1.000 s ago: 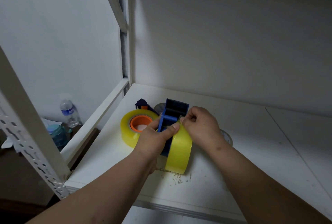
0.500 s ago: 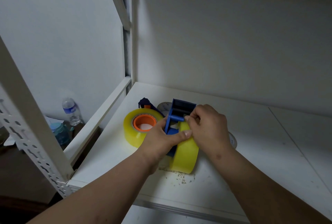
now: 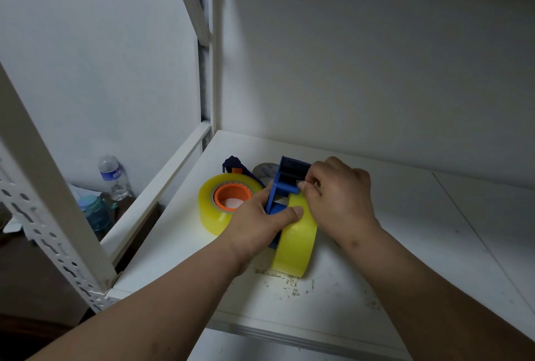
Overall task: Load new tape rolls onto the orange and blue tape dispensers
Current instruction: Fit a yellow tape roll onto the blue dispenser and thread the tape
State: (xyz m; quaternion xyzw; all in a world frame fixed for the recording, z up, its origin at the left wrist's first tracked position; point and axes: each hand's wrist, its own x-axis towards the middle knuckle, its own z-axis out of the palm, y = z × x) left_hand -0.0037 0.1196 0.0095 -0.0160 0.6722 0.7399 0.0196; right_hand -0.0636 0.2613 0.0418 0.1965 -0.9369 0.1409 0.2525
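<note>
A blue tape dispenser [image 3: 290,175] stands on the white shelf [image 3: 390,259] with a yellow tape roll [image 3: 295,242] upright on it. My left hand [image 3: 257,227] grips the dispenser and roll from the left, thumb across the roll's top edge. My right hand [image 3: 338,198] pinches the tape end at the dispenser's front mouth. To the left, a second yellow roll [image 3: 214,210] lies flat around the orange dispenser core [image 3: 233,195], with a dark blue part [image 3: 231,164] behind it.
A grey used tape core [image 3: 265,171] lies behind the dispensers. White shelf posts [image 3: 49,201] frame the left side. Below the shelf on the left stand a water bottle [image 3: 113,176] and a teal cup [image 3: 95,213]. Debris specks [image 3: 289,282] dot the shelf front.
My right hand's fingers have shifted slightly up along the tape toward the dispenser's mouth. The view has drifted a little; the left hand holds as before.
</note>
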